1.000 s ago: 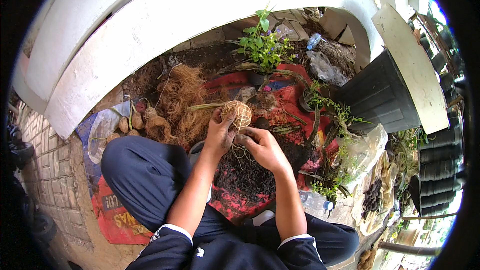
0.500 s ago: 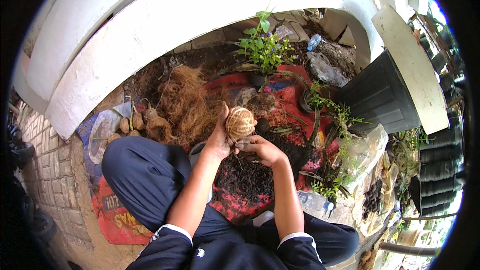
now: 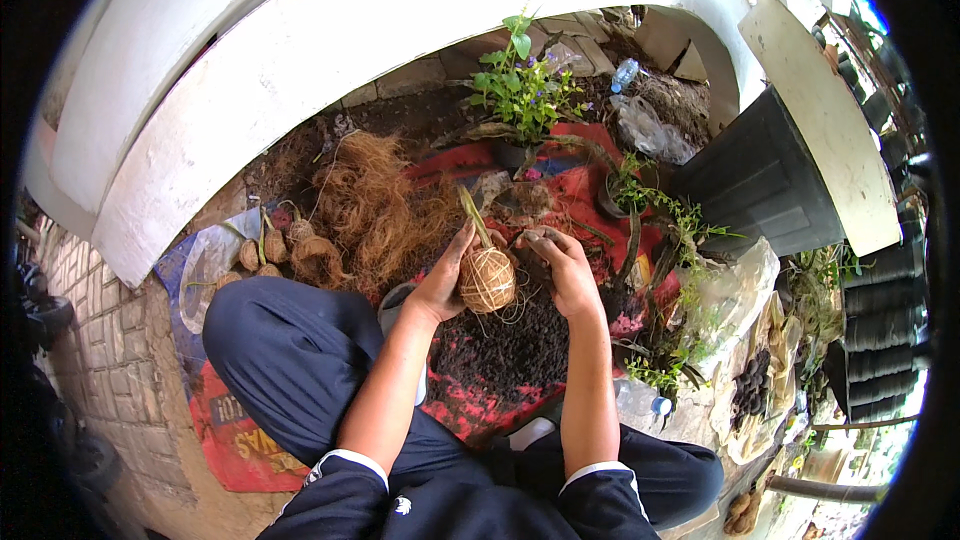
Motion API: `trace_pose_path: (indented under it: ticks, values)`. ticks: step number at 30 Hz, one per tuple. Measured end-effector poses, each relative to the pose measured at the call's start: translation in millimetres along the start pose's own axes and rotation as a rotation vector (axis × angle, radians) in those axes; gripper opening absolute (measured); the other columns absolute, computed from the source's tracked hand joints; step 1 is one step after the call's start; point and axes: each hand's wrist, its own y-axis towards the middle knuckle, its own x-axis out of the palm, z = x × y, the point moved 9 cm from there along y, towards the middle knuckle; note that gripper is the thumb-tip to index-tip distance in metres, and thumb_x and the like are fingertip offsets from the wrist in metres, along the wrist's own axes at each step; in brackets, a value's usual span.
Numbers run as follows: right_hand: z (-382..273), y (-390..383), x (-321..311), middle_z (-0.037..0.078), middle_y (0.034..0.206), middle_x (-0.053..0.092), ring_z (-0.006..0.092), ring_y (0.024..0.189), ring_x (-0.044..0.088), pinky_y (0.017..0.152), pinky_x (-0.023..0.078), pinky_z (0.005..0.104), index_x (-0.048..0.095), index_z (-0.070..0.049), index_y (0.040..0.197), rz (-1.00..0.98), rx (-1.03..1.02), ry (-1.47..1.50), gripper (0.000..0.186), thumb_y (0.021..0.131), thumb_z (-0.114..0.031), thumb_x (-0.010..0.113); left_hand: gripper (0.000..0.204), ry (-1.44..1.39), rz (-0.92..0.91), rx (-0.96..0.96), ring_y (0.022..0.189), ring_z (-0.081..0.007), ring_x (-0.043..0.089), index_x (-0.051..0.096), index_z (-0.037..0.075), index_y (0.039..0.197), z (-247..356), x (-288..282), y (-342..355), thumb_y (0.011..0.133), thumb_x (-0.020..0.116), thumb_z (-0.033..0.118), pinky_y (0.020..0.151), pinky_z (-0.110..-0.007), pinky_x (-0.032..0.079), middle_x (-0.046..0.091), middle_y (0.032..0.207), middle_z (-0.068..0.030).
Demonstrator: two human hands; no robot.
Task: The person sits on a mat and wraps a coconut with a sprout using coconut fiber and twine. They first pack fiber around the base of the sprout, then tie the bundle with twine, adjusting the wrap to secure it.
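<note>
Brown fibre-wrapped ball (image 3: 487, 279) w/ twine around it sits at frame centre, above the dark soil pile (image 3: 510, 345) on the red sheet (image 3: 470, 410). Left hand (image 3: 447, 275) cups its left side, fingers curled round the back, thumb near the front. Right hand (image 3: 560, 265) is just right of it, fingers bent & loosely closed near the top; can't tell if they pinch the twine. Green shoot (image 3: 473, 217) sticks out the ball's top, long axis tilted up-left. Loose coconut fibre (image 3: 375, 205) lies upper left.
</note>
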Motion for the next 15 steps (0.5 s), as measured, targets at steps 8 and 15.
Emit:
trace_pose_path:
  ticks: [8, 15]
  values:
    - [-26.9, -19.2, 40.4, -0.005, 0.073, 0.054, 0.0035, 0.064, 0.044, 0.056, 0.034, 0.0204, 0.063, 0.0, 0.093, -0.205, -0.089, -0.421, 0.015, 0.089, -0.013, 0.054, 0.053, 0.298, 0.247, 0.145, 0.073, -0.0113, 0.06, 0.056, 0.006, 0.099, 19.3, -16.7, 0.0, 0.093, 0.04, 0.056, 0.064, -0.027, 0.051, 0.061, 0.085, -0.0045]
    - [2.2, -37.8, 76.8, 0.011, 0.085, 0.068, 0.0167, 0.08, 0.062, 0.077, 0.047, 0.0315, 0.067, -0.002, 0.094, -0.56, -0.016, -0.853, 0.02, 0.087, -0.017, 0.056, 0.04, 0.065, 0.461, 0.084, 0.071, -0.0156, 0.062, 0.058, 0.007, 0.096, 19.2, -40.8, -3.4, 0.09, 0.053, 0.046, 0.065, -0.031, 0.052, 0.062, 0.08, -0.0053]
